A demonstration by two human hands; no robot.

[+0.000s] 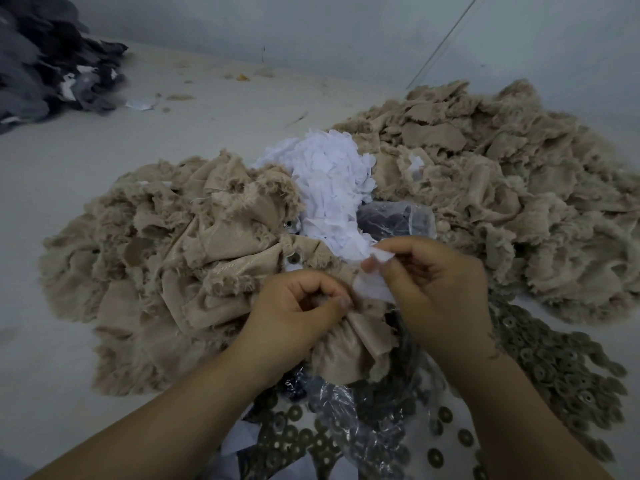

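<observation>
Reference landmark: the heap of white scraps (332, 181) at the centre of the counter (207, 133). The work piece, a frayed beige cloth patch (349, 344), lies directly on the near side of that heap, bunched and hanging below the fingers. The left hand (298, 313) pinches the patch's upper edge between thumb and curled forefinger. The right hand (440, 289) pinches a small white scrap (372, 289) that meets the same edge. Both hands are therefore clamped, each on its own layer, with their fingertips close together and the scrap between them. The scrap's long axis runs from the patch edge up and slightly rightward, toward the white heap. The right hand is the nearer to it and already has it. The left hand serves as the anchor on the cloth. Judged from this grip, the coming move is a separation: pull the scrap along its long axis, away from the left hand, while the patch is held firm. If the left pinch slackens, the patch will probably lift with the scrap. To the left of the heap lies a pile of beige patches (173, 265), and to its right a second beige pile (502, 188). Clear plastic bags (394, 220) sit just on its near side, and metal rings (554, 358) are spread nearer, to the right.
</observation>
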